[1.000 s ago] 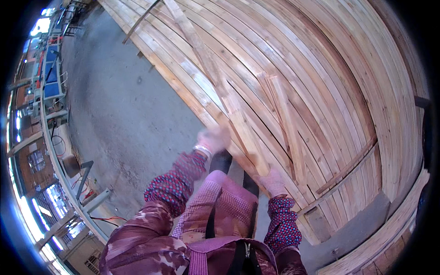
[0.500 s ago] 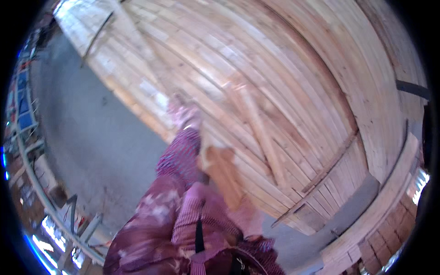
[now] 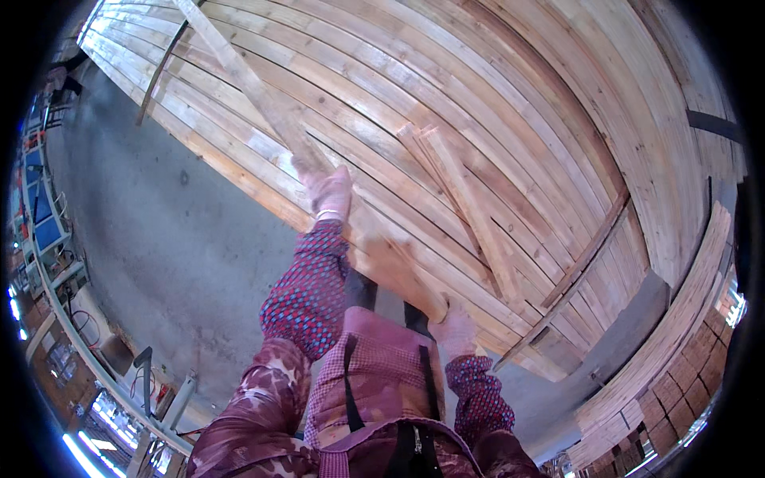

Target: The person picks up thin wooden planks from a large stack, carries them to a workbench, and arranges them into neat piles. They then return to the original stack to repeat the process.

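Note:
A long wooden board (image 3: 251,88) slants across the head view, from the upper edge down toward my body. My left hand (image 3: 328,193) is closed around its middle part, over the near edge of a broad layer of planks (image 3: 382,103). At the board's near end, by my apron, my right hand (image 3: 456,328) grips it. The stretch between my hands looks orange-brown and blurred. Two short wooden strips (image 3: 470,215) lie crosswise on the planks, to the right of the board.
Grey concrete floor (image 3: 167,215) stretches along the left. A metal frame with blue panels (image 3: 48,231) stands at the far left. Stacked timber (image 3: 677,398) rises at the lower right. A narrow brown stick (image 3: 586,255) and a dark curved band (image 3: 163,72) cross the planks.
My right hand has moved up and to the right with the board's near end. My left hand has stayed at nearly the same spot on the board. The view is sharper now.

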Action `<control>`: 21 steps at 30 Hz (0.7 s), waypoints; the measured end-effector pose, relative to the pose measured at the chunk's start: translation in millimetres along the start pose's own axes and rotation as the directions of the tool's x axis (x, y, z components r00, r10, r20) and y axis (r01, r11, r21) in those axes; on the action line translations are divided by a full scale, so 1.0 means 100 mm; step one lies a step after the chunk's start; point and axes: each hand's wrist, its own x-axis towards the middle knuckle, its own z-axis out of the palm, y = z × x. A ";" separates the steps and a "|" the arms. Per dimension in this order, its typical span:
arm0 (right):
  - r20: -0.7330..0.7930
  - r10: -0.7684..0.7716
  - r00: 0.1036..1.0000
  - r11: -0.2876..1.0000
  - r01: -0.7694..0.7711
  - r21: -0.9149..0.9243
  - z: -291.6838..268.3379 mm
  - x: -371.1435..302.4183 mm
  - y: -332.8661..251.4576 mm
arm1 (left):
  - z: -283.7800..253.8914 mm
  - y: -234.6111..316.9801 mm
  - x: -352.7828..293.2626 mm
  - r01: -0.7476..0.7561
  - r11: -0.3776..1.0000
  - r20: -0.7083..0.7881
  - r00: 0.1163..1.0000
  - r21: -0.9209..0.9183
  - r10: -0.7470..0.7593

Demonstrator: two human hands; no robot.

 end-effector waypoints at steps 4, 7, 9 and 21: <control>-0.097 -0.013 0.995 0.993 0.024 0.117 -0.15 -0.15 0.25 | -0.92 0.96 -0.24 0.446 0.754 0.440 0.868 -0.483 -0.232; -0.241 -0.129 0.962 0.987 0.149 0.066 -0.31 -0.16 0.52 | -1.26 1.14 -0.35 0.468 0.650 0.517 0.846 -0.599 -0.132; -0.345 -0.247 0.906 0.969 0.231 -0.088 -0.53 -0.25 0.63 | -1.27 1.17 -0.32 0.470 0.665 0.512 0.846 -0.581 -0.151; -0.279 0.038 0.960 0.996 -0.014 0.087 -0.98 0.59 0.66 | -0.33 -0.22 -0.89 0.585 0.644 0.525 0.790 -0.493 -0.316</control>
